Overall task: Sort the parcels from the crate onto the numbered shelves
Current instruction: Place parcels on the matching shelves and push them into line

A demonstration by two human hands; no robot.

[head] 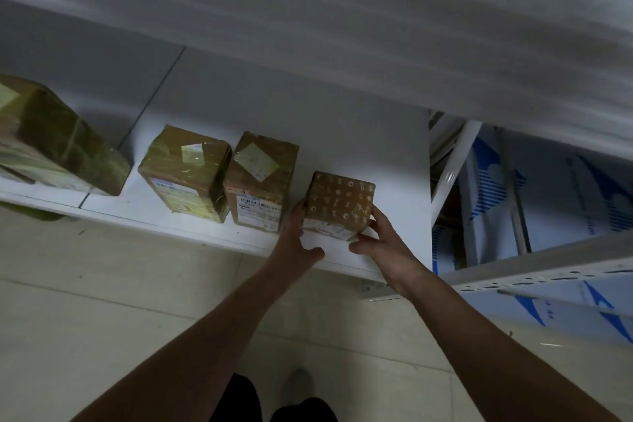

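The small parcel (pixel 339 204) sits on the shelf (pixel 376 147), left hand (pixel 298 233) flat against its side, right hand (pixel 380 240) gripping its corner; it should slide back squarely beside the neighbouring parcel (pixel 260 181).

a storeroom: white metal shelving (pixel 342 147) holding taped parcels (pixel 186 171).

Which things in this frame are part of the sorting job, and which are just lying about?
Job: patterned parcel, held between left hand and right hand; far-left parcel; second parcel; third parcel; white shelf.
Lying about: blue-and-white cartons right of the shelf; tiled floor.
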